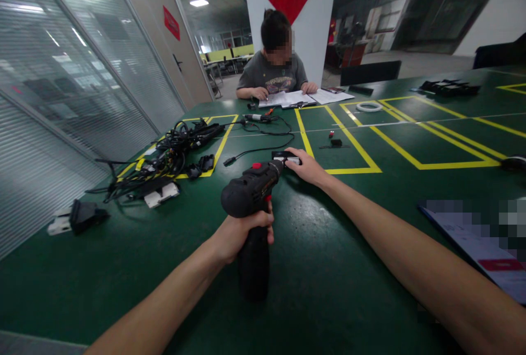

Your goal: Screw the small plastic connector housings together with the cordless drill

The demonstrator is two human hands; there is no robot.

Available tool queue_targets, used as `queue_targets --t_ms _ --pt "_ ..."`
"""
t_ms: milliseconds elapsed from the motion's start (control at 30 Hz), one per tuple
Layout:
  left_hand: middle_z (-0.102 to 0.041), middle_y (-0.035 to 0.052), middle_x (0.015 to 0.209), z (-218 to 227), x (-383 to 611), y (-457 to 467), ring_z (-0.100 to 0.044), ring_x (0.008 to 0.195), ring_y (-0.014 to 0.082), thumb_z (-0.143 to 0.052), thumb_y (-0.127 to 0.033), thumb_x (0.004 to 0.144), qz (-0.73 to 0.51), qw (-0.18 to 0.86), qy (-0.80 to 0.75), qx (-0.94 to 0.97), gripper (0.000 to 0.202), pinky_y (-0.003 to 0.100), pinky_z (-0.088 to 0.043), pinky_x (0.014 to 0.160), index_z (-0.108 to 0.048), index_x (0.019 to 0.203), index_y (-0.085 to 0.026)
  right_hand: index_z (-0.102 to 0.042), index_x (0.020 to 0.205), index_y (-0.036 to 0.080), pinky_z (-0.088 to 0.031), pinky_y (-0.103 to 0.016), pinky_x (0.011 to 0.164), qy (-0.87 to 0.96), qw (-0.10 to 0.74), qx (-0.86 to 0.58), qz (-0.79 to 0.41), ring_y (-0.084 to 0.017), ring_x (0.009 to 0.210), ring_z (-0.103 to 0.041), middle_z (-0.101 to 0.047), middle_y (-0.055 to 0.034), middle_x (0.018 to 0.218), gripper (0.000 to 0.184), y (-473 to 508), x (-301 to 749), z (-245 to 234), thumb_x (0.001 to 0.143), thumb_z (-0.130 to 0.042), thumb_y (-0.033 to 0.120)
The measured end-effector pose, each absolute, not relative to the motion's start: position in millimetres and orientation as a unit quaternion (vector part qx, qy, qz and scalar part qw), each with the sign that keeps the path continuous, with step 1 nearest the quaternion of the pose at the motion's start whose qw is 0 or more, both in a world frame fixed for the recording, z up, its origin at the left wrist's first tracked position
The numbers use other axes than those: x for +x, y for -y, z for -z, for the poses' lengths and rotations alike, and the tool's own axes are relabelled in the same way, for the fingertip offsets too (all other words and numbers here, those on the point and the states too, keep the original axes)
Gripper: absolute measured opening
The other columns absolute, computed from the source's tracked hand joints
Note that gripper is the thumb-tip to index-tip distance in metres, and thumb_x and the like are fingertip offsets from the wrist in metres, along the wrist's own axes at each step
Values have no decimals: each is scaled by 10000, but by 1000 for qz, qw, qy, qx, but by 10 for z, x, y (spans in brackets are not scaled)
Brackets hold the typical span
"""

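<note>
My left hand (240, 232) is wrapped round the grip of a black cordless drill (250, 193) held above the green table (312, 267), its nose pointing away from me. Reaching across from the right, my right hand (307, 167) pinches a small black and silver part (287, 158) right at the drill's tip. What exactly that part is I cannot make out.
A tangle of black cables and adapters (172, 152) lies at the left, with a black and white box (78, 217) nearer the edge. Yellow tape lines (349, 141) mark boxes on the table. A person (273, 64) sits opposite over papers. A sheet (489, 245) lies at the right.
</note>
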State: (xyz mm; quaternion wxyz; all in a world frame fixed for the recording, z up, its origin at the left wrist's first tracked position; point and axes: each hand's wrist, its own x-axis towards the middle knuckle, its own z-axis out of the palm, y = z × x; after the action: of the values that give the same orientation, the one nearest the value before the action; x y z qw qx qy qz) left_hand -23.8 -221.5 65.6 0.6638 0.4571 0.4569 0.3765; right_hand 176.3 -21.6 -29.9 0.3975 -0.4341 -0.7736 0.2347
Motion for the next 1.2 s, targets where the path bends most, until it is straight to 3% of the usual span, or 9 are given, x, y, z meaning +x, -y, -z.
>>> queue_targets --t_ms 1200 --pt "-596 -23 662 -685 -227 2229 -593 500 102 -711 -265 680 -370 666 -470 447 272 227 -458 533 -558 877 -155 -594 1325 208 -445 -443 1032 773 398 -436 -232 -281 1100 -606 -611 -111 1218 461 208 1762 308 889 -573 355"
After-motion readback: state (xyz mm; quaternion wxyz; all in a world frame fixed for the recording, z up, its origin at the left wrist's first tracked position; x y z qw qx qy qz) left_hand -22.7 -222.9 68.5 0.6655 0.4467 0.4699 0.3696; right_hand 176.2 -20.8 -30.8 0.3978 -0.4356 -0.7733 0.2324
